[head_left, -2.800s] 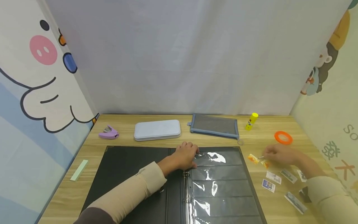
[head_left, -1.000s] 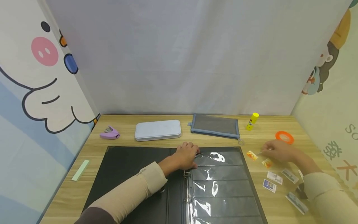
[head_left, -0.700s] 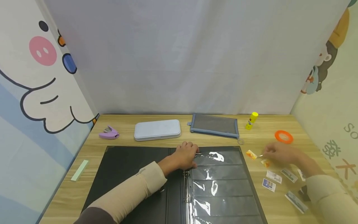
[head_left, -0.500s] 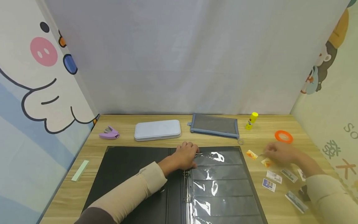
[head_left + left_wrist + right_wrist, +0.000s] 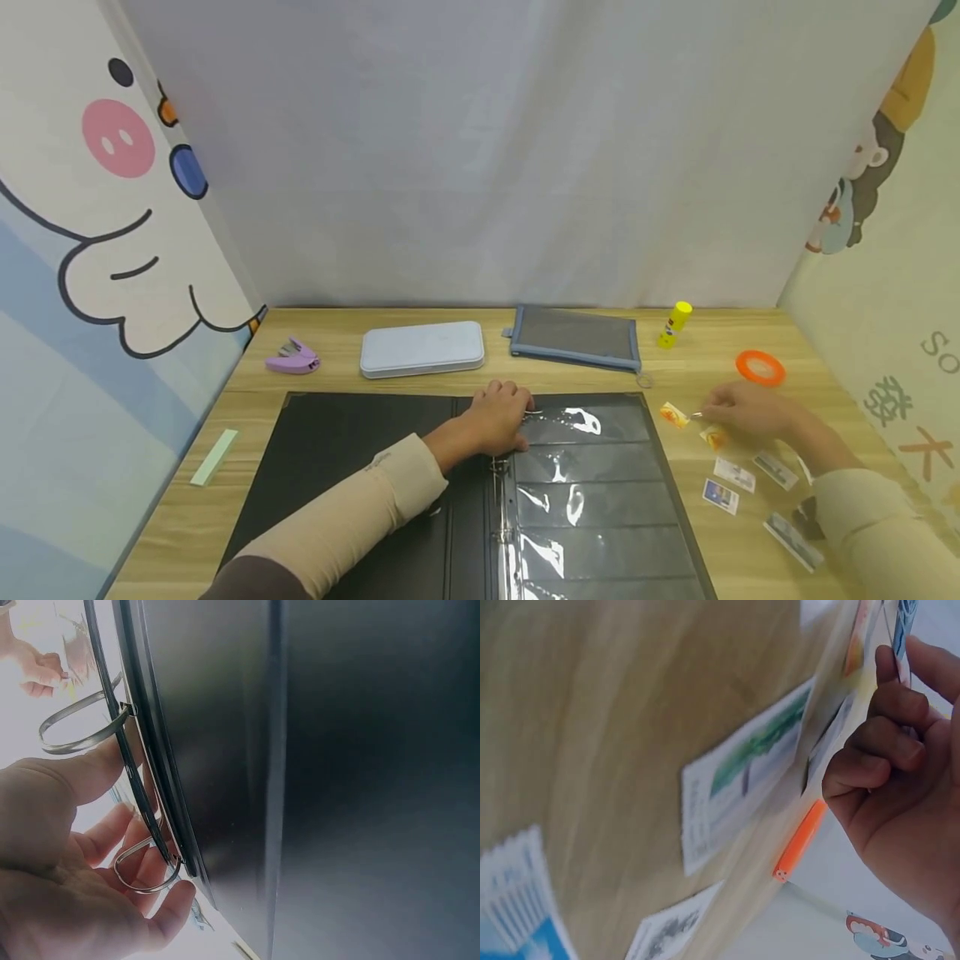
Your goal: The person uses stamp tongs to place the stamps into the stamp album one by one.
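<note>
My left hand rests on the upper rings of an open black binder, over the inner edge of its clear pocket page. In the left wrist view, the fingers of my left hand lie loosely bent beside the metal rings. To the binder's right, my right hand pinches slim tweezers, whose tips point at an orange-and-yellow stamp. A second orange-and-yellow stamp lies just below the tips. In the right wrist view, the tweezers stick out between thumb and forefinger.
Several more stamps lie under the right forearm. An orange tape roll and yellow glue stick stand beyond. Along the back are a mesh pouch, a pale case and a purple stapler-like tool. A green strip lies left.
The orange-and-yellow stamp by the tweezers has shifted slightly left and up from where it lay earliest. The right hand makes small movements beside it. The left hand stays in place.
</note>
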{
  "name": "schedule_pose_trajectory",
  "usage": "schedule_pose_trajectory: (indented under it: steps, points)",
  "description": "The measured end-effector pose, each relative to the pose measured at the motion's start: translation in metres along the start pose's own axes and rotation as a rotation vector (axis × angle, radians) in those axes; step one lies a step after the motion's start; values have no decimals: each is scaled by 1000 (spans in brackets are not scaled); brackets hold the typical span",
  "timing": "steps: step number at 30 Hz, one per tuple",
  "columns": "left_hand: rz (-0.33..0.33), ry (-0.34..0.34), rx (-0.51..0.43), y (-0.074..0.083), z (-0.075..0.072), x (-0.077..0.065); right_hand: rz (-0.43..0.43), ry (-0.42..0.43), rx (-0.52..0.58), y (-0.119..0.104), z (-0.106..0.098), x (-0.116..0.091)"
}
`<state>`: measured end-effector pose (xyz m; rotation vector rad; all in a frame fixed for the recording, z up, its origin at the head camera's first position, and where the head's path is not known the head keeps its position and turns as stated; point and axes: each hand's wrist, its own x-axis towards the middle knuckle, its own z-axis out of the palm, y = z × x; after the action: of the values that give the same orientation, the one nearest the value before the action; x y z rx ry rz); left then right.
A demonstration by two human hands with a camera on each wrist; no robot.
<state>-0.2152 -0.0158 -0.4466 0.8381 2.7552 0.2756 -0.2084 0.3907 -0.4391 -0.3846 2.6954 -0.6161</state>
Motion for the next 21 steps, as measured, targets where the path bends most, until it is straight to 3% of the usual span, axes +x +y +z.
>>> schedule_pose_trajectory:
  steps: [11, 16, 21]
  points:
    - [-6, -9, 14, 2, 1, 1, -29, 53, 46, 3, -4, 2]
    - [-5, -2, 14, 1, -2, 2, -37, 97, 99, -16, -13, 10]
    - [-4, -4, 4, 2, -2, 2, -109, 107, 88, -43, -15, 31]
